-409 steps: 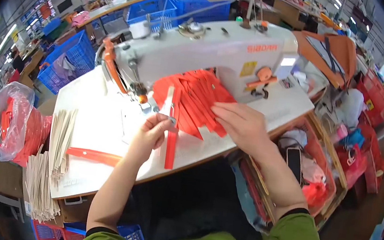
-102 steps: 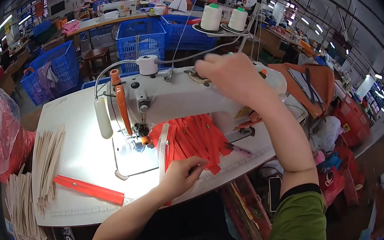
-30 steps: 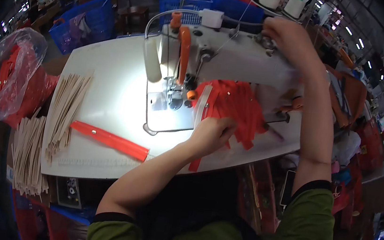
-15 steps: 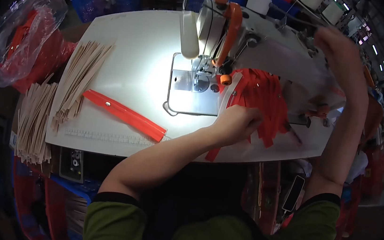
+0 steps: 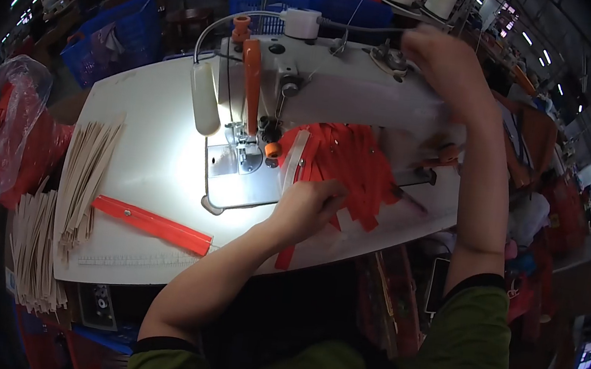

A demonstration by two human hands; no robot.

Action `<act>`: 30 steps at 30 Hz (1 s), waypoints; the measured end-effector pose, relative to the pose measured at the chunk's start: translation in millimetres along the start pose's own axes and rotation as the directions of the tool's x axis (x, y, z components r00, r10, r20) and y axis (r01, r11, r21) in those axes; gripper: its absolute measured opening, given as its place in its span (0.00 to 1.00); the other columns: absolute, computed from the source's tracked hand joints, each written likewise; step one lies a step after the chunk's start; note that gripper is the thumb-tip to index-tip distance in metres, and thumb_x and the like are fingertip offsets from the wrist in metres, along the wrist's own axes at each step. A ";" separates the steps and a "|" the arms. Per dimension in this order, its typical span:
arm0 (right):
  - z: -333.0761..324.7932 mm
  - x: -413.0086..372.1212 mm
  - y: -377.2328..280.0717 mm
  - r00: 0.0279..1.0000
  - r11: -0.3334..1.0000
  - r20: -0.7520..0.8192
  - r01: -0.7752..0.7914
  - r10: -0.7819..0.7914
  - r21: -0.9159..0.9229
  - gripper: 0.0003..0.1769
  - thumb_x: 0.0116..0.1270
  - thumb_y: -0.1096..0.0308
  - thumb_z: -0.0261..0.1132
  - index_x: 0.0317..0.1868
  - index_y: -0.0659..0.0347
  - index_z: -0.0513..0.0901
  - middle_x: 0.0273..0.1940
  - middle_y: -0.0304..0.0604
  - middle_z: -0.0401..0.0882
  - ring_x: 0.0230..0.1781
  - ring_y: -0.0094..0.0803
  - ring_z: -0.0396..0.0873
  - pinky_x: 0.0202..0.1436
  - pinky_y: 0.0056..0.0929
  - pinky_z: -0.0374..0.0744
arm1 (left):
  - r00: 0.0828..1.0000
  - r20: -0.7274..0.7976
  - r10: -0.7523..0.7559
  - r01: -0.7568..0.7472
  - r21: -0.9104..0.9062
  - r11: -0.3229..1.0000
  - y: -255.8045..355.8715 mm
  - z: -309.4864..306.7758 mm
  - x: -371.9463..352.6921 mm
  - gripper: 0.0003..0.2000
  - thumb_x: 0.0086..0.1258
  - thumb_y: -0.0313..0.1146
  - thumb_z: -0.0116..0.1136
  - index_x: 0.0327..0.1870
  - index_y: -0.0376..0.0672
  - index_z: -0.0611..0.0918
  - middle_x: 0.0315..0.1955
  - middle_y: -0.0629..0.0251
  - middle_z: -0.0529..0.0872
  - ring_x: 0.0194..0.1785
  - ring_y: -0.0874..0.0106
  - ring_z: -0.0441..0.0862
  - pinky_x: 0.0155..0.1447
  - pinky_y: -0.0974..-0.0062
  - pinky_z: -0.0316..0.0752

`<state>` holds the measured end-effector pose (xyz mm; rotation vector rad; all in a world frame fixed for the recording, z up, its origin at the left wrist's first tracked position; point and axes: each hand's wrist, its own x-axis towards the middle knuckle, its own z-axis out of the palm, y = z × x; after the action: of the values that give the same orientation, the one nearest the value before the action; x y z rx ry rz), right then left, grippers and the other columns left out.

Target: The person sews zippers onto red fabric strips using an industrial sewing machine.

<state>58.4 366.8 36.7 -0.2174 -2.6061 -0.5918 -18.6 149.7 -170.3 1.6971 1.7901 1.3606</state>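
My left hand (image 5: 311,204) rests with curled fingers at the near edge of a pile of red fabric strips (image 5: 345,165) beside the sewing machine's needle area. What its fingers hold, if anything, is hidden. A pale strip (image 5: 295,161) lies along the pile's left side. Up at the right end of the sewing machine (image 5: 366,72), my right hand (image 5: 438,55) is raised by the thread guides (image 5: 388,58). Its fingers look curled and slightly blurred, and I cannot make out what is in them. The lit needle plate (image 5: 221,161) is left of the pile.
A single red strip with a snap (image 5: 152,225) lies on the white table (image 5: 143,145) above a clear ruler (image 5: 130,260). Bundles of beige strips (image 5: 88,179) lie at the left, near a plastic bag of red material (image 5: 14,130). Thread cones (image 5: 440,0) stand behind the machine.
The view has shifted, so the machine and table appear lower and further left. My left hand stays by the red pile; my right hand stays raised near the machine's top right.
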 end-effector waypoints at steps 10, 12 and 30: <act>-1.4 -1.2 -13.3 0.994 0.997 -0.105 0.011 -0.003 0.081 0.04 0.65 0.70 0.60 0.38 0.59 0.76 0.37 0.45 0.77 0.37 0.47 0.80 0.41 0.39 0.76 | 1.000 0.018 -0.020 0.020 -0.012 1.000 -2.1 0.9 0.0 0.08 0.69 0.28 0.58 0.45 0.36 0.83 0.29 0.52 0.87 0.32 0.61 0.87 0.38 0.69 0.79; -15.5 -8.8 -19.0 0.999 0.999 -0.035 -0.034 0.034 0.010 0.04 0.65 0.70 0.61 0.38 0.59 0.76 0.37 0.45 0.77 0.37 0.47 0.80 0.40 0.39 0.76 | 0.999 -0.033 -0.001 0.000 -0.018 1.000 -5.7 0.0 1.4 0.08 0.69 0.28 0.58 0.45 0.36 0.83 0.29 0.52 0.87 0.32 0.61 0.87 0.38 0.69 0.79; -13.9 -6.6 -23.1 0.996 0.997 -0.076 -0.045 0.050 0.061 0.03 0.63 0.72 0.61 0.36 0.59 0.77 0.36 0.45 0.77 0.38 0.47 0.80 0.40 0.42 0.76 | 0.998 -0.045 0.043 -0.043 -0.010 0.999 -2.5 0.9 1.0 0.08 0.69 0.28 0.58 0.44 0.36 0.84 0.29 0.53 0.87 0.32 0.63 0.86 0.37 0.69 0.78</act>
<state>64.1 339.6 36.2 -0.2324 -2.5328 -0.4960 -19.7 151.4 -172.3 1.7223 1.7762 1.4339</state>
